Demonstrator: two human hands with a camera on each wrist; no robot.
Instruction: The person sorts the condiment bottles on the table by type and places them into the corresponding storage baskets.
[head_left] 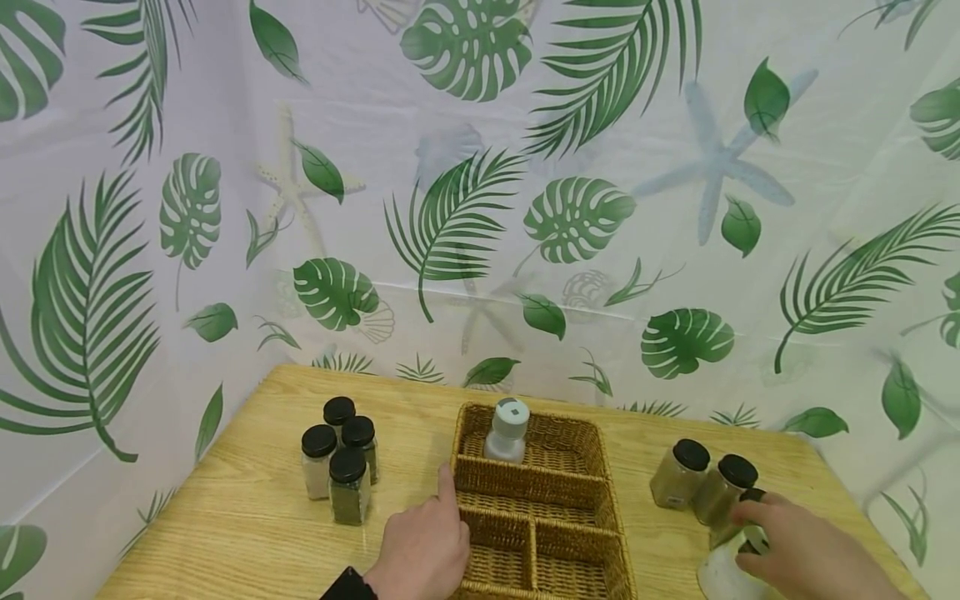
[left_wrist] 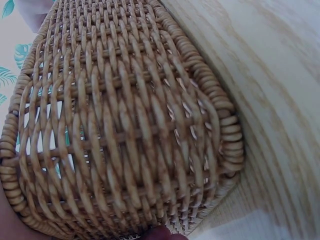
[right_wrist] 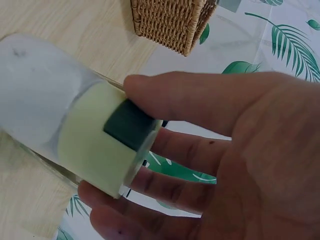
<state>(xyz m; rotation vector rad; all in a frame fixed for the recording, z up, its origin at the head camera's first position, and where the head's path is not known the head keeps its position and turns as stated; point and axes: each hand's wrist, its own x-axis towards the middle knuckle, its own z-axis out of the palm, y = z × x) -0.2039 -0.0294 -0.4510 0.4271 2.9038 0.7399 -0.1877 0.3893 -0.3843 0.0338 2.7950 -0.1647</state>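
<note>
My left hand (head_left: 423, 546) holds the left wall of a wicker basket (head_left: 532, 479), index finger stretched along its side. In the left wrist view the woven basket wall (left_wrist: 115, 110) fills most of the picture, with a fingertip (left_wrist: 162, 233) at the bottom edge. At the right, my right hand (head_left: 813, 546) grips a seasoning bottle (head_left: 727, 575) by its pale green cap. The right wrist view shows the thumb by the dark green patch on that cap (right_wrist: 92, 135), the other fingers round the far side, and the whitish bottle body tilted.
A seasoning bottle (head_left: 506, 433) with a pale cap stands in the basket's back compartment. Several black-lidded spice jars (head_left: 348, 487) cluster left of the basket. More black-lidded jars (head_left: 678, 475) stand at the right, one partly behind my right hand. Leaf-patterned cloth (head_left: 480, 333) hangs behind the wooden table (head_left: 225, 517).
</note>
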